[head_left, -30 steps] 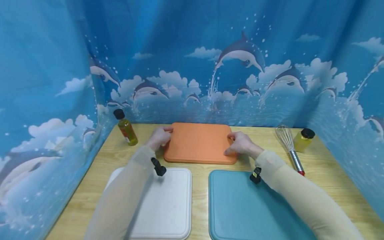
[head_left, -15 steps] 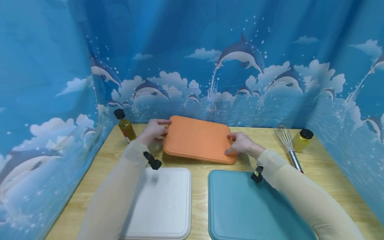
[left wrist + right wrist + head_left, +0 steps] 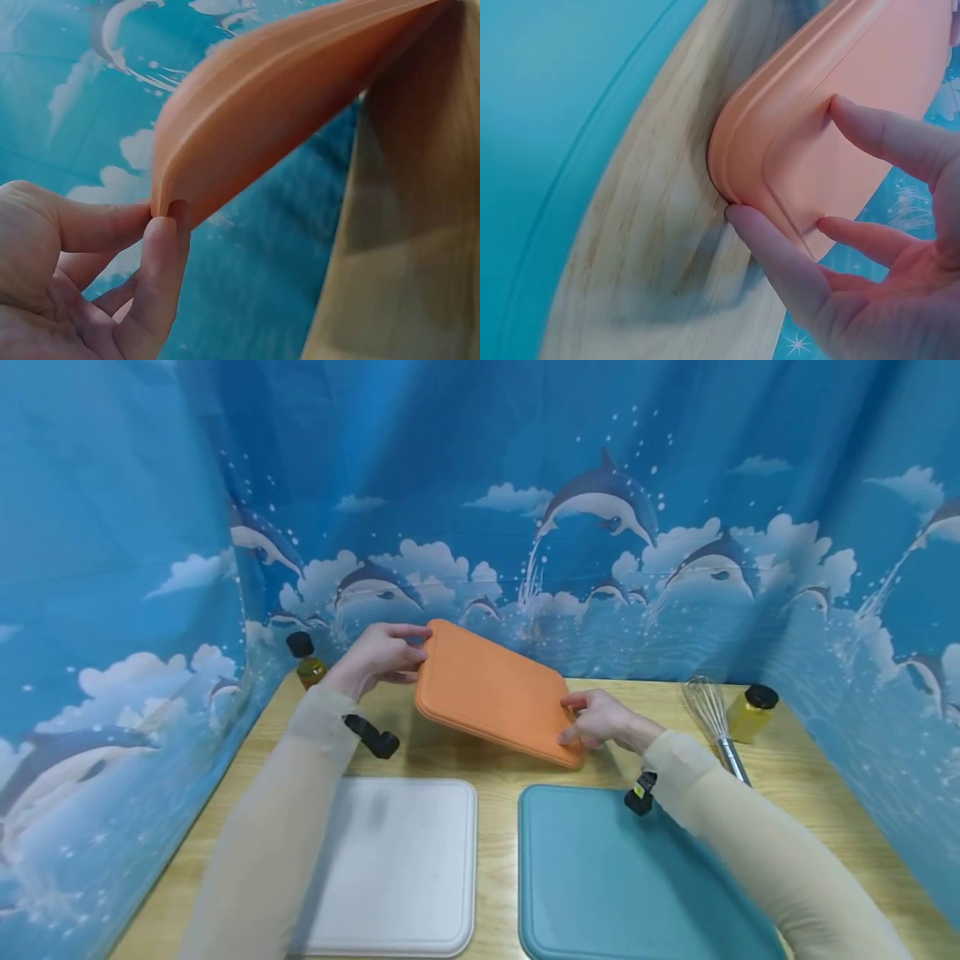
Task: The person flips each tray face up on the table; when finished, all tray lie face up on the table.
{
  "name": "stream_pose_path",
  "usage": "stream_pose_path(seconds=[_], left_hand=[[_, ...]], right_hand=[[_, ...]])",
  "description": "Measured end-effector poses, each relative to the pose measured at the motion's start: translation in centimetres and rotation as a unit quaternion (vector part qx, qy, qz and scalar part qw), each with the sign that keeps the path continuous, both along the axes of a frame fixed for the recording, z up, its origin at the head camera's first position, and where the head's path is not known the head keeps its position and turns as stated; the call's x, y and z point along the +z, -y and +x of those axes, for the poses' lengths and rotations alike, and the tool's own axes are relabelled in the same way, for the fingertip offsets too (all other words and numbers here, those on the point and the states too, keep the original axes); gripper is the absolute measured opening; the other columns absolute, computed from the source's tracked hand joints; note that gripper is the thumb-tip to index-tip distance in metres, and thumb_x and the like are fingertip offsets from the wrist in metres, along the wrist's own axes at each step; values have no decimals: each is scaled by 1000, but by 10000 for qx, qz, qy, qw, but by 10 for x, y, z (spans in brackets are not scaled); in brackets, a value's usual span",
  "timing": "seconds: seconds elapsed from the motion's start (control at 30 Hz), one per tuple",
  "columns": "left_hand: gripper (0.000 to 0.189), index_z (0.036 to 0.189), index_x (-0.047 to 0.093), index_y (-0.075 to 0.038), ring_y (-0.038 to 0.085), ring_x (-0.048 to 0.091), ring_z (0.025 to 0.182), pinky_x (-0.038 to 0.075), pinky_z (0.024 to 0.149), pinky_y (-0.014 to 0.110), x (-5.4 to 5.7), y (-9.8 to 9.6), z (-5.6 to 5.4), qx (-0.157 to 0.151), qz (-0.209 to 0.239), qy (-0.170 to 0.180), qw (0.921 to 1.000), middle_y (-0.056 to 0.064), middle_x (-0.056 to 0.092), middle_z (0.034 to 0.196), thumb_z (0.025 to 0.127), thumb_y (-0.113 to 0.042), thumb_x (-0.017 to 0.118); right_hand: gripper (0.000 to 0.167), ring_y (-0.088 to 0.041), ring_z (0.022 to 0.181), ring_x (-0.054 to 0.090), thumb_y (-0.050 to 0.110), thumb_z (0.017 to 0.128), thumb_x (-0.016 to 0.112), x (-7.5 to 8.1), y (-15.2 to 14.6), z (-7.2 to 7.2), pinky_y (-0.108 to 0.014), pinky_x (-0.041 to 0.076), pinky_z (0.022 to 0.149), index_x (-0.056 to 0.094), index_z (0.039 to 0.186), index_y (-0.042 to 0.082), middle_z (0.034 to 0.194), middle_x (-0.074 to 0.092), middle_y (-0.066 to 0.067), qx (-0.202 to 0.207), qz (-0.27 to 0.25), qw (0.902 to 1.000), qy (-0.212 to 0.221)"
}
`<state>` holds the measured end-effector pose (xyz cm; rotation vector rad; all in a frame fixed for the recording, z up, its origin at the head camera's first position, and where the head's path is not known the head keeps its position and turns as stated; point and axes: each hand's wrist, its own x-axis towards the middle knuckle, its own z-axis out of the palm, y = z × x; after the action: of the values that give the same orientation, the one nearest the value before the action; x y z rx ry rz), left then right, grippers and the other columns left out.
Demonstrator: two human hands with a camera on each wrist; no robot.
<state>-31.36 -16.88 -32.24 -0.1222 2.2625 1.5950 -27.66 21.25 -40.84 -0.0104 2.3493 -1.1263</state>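
An orange rectangular board (image 3: 495, 693) with rounded corners and a raised line along its edge hangs tilted at the back of the table, left end high, right end low near the wood. My left hand (image 3: 381, 658) pinches its left edge between thumb and fingers, which the left wrist view shows from beside a fingertip (image 3: 159, 244). At the lower right end, my right hand (image 3: 603, 720) grips the edge with fingertips spread over the corner (image 3: 769, 199). In the left wrist view the board's underside faces the camera.
On the wooden table (image 3: 497, 860) lie a white board (image 3: 397, 868) front left and a teal board (image 3: 630, 868) front right. A black-capped bottle (image 3: 309, 670) stands behind my left hand. A whisk (image 3: 716, 718) and a yellow jar (image 3: 750, 717) are at right. A dolphin-print curtain (image 3: 465, 485) closes the back.
The orange board lay flat one second ago. My left hand has raised its left end, moving up and slightly left, while my right hand has stayed almost in place at the low end.
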Motion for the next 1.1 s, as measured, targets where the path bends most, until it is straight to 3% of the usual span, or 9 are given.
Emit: stream_pose_path(seconds=[0.1,0.2,0.37,0.53,0.67,0.87,1.1], left_hand=[[60,167,56,-25,12,81,99,71,89,32,9,-4,-1,-11,76,-42,10000,15,69,156,111,-9,70],[59,166,57,-26,13,82,101,71,84,29,18,-8,0,-2,103,-99,9999,14,69,156,111,-10,70],[57,165,58,-26,14,81,110,70,87,28,31,-14,1,-13,329,-165,9993,11,69,158,112,-10,69],[54,163,61,-25,12,81,102,69,83,24,47,-18,1,-30,552,-303,9980,11,68,160,111,-11,70],[52,161,63,-25,13,82,104,69,87,26,60,-23,1,-53,579,-386,9976,9,69,159,111,-13,70],[51,161,63,-24,19,82,115,70,95,30,76,-33,1,-81,590,-430,9973,9,70,157,112,-13,70],[52,158,67,-21,16,83,100,69,83,24,95,-45,4,-104,767,-522,9956,11,72,154,108,-9,75]], right_hand=[[91,-43,161,48,14,100,84,0,-1,-1,-47,67,109,35,176,7,183,28,-27,80,-83,9999,34],[90,-44,163,46,13,101,83,0,0,-2,-49,66,111,33,176,5,184,26,-27,140,-156,9998,72],[90,-45,164,45,10,101,81,-2,2,-1,-50,64,114,32,176,5,184,26,-27,148,-437,9988,140],[88,-47,161,49,8,102,80,-1,6,3,-50,65,113,33,176,5,184,26,-27,221,-839,9960,191],[84,-49,161,48,16,106,78,5,12,7,-54,63,116,34,176,7,184,25,-28,312,-956,9947,193],[83,-49,163,45,26,109,75,35,25,15,-62,56,122,31,177,7,184,24,-27,454,-1028,9937,-38],[78,-44,163,48,27,112,71,91,39,24,-58,61,117,31,178,11,185,27,-21,670,-1188,9896,-455]])
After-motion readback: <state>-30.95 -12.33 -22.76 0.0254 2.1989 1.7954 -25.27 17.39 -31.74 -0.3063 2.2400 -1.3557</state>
